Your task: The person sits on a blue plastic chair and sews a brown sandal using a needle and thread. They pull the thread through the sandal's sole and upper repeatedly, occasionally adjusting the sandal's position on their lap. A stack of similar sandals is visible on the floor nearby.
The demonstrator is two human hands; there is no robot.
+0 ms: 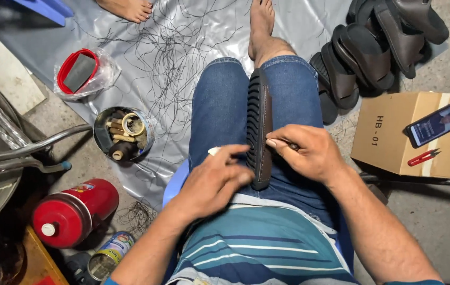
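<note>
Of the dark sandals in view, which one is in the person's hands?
The ridged sandal standing on edge on the lap, between left hand and right hand; the others lie piled on the floor.

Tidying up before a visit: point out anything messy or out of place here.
Loose dark threads lie scattered in a tangle across the grey plastic sheet, with another clump on the bare floor beside the red flask. Otherwise nothing looks spilled or broken.

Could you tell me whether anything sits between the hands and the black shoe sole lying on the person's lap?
Nothing visible does. The left hand already rests on the black shoe sole near its lower end, and the right hand touches its right edge, pinching a thin tool.
</note>
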